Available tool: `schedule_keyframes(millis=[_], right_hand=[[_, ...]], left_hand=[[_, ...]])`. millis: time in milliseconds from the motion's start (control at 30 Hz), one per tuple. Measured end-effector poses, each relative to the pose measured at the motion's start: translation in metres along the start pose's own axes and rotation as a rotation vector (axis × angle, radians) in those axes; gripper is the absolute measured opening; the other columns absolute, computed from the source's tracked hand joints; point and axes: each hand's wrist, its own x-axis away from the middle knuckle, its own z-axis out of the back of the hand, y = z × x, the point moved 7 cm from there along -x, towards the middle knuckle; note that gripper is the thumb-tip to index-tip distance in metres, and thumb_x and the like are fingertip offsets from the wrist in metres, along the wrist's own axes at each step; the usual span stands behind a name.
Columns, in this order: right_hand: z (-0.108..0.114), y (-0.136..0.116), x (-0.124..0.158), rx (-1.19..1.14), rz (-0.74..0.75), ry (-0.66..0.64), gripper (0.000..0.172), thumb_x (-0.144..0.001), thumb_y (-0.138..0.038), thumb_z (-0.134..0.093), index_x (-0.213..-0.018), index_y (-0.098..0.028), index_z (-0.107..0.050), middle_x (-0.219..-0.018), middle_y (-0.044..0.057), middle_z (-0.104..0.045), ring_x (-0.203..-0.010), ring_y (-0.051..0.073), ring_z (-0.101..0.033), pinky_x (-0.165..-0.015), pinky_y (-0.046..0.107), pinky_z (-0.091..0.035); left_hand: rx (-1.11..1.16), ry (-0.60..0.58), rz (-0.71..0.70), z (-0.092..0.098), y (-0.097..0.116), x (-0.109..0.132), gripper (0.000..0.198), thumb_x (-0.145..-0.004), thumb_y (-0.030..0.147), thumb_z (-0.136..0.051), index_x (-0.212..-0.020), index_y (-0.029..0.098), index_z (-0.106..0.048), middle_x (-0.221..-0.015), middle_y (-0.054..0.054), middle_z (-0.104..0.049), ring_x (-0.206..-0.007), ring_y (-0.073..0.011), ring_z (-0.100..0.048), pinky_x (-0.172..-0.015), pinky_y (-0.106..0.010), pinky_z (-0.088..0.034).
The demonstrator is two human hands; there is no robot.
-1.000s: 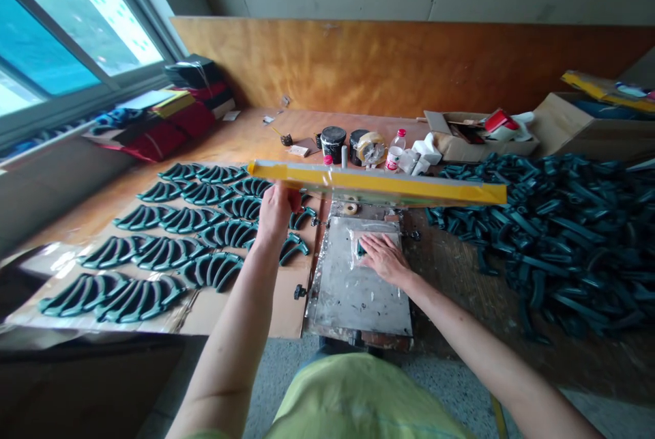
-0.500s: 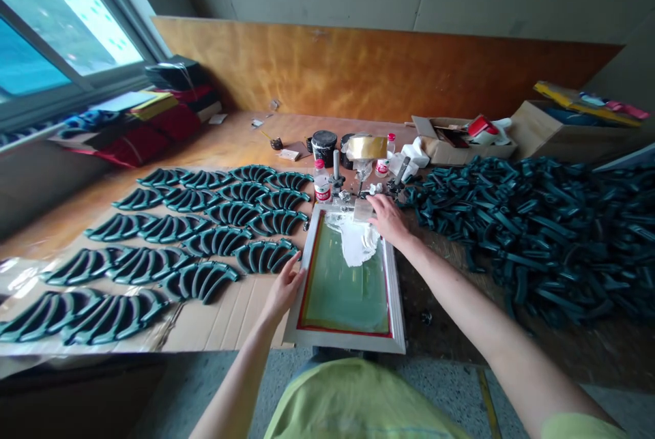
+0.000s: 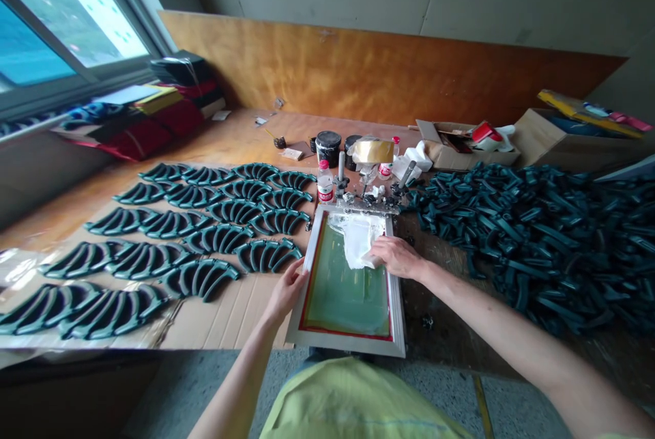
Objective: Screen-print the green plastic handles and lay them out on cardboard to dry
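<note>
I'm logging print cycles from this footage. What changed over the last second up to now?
The screen frame, raised a second ago, has swung down flat. The left hand moved from its lifted edge to its left side. The right hand left the plate beneath, reached the frame's far end, then drew back over the white ink. The rows of green parts and the pile stayed put.

One screen-printing frame (image 3: 348,347) lies on the bench. To its left, dark green curved handles (image 3: 215,239) are laid out in five rows. There seem to be about nineteen clusters, though the pieces within each overlap too much to count. To the right is one heap of the same handles (image 3: 537,241), far too many to count. Behind the frame stand two black jars (image 3: 327,145), two red-capped bottles (image 3: 325,186), one tape roll (image 3: 374,150) and two cardboard boxes (image 3: 450,151).
</note>
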Motion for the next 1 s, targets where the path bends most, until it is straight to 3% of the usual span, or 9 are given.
schedule_keyframes(millis=[67,167,333,433,533,667,800,900,1000], right_hand=[[0.004,0.004,-0.005,-0.011,-0.022,0.018,0.018,-0.078,-0.005,-0.058,-0.076,-0.02,-0.066,-0.076,0.001,-0.065,-0.078,0.017,-0.057,-0.072,0.027,-0.042],[0.001,0.006,-0.009,0.039,-0.11,0.159,0.02,-0.079,-0.003,-0.055,-0.081,-0.019,-0.067,-0.084,0.005,-0.066,-0.085,0.02,-0.056,-0.074,0.029,-0.044],[-0.017,-0.011,0.014,0.02,-0.046,0.23,0.025,-0.085,-0.004,-0.05,-0.096,-0.017,-0.069,-0.095,0.008,-0.066,-0.092,0.021,-0.056,-0.081,0.032,-0.048],[-0.004,-0.002,0.008,-0.08,-0.076,0.224,0.017,-0.086,-0.013,-0.061,-0.099,-0.021,-0.069,-0.096,0.005,-0.068,-0.09,0.018,-0.06,-0.081,0.031,-0.049],[0.02,0.022,-0.023,-0.135,-0.21,0.27,0.04,-0.082,-0.02,-0.071,-0.121,-0.026,-0.063,-0.11,0.004,-0.068,-0.097,0.018,-0.062,-0.085,0.03,-0.049],[0.05,0.058,-0.051,-0.055,-0.418,0.308,0.063,-0.082,-0.025,-0.071,-0.14,-0.029,-0.049,-0.11,0.006,-0.067,-0.093,0.021,-0.063,-0.08,0.031,-0.049],[0.07,0.098,-0.007,-0.035,-0.608,0.541,0.041,-0.09,-0.03,-0.057,-0.13,-0.022,-0.057,-0.101,0.007,-0.069,-0.089,0.022,-0.063,-0.078,0.032,-0.048],[0.041,0.119,0.042,-0.108,-0.77,0.543,0.025,-0.091,-0.03,-0.054,-0.109,-0.018,-0.065,-0.085,0.006,-0.069,-0.08,0.022,-0.064,-0.073,0.032,-0.048],[-0.013,0.104,0.057,-0.201,-0.686,0.408,0.033,-0.089,-0.036,-0.058,-0.115,-0.017,-0.061,-0.088,0.006,-0.069,-0.078,0.021,-0.064,-0.072,0.032,-0.048]], left_hand=[[0.0,0.019,0.0,0.001,0.003,0.001,0.076,-0.073,0.063,-0.064,-0.133,0.017,-0.056,-0.069,0.002,-0.061,-0.058,-0.0129,-0.055,-0.054,-0.023,-0.042],[0.005,0.028,0.005,0.001,0.006,0.003,0.077,-0.072,0.063,-0.065,-0.132,0.016,-0.056,-0.069,0.002,-0.061,-0.058,-0.0135,-0.056,-0.054,-0.023,-0.043],[0.018,0.03,0.023,0.001,0.009,0.006,0.075,-0.073,0.061,-0.065,-0.131,0.015,-0.055,-0.071,0.0,-0.064,-0.06,-0.0141,-0.058,-0.055,-0.024,-0.045],[0.046,0.026,0.031,0.0,0.016,0.01,0.076,-0.072,0.061,-0.067,-0.131,0.015,-0.055,-0.072,0.0,-0.065,-0.063,-0.0159,-0.061,-0.057,-0.026,-0.048],[0.093,-0.002,0.052,0.0,0.035,0.018,0.081,-0.068,0.059,-0.072,-0.134,0.017,-0.052,-0.073,-0.001,-0.067,-0.068,-0.0186,-0.064,-0.061,-0.027,-0.05],[0.097,-0.03,0.057,0.007,0.078,0.03,0.077,-0.067,0.062,-0.072,-0.13,0.021,-0.057,-0.085,-0.003,-0.072,-0.077,-0.0217,-0.067,-0.065,-0.029,-0.052],[0.115,0.029,-0.079,0.012,0.136,0.028,0.062,-0.076,0.072,-0.055,-0.104,0.018,-0.07,-0.088,-0.005,-0.071,-0.075,-0.0213,-0.066,-0.065,-0.03,-0.052],[0.246,0.048,-0.286,0.005,0.186,0.015,0.056,-0.081,0.067,-0.053,-0.104,0.018,-0.066,-0.095,-0.006,-0.07,-0.079,-0.0206,-0.067,-0.069,-0.031,-0.054],[0.27,0.063,-0.399,-0.003,0.223,0.0,0.05,-0.083,0.064,-0.052,-0.095,0.016,-0.064,-0.089,-0.006,-0.068,-0.078,-0.0172,-0.066,-0.065,-0.027,-0.052]])
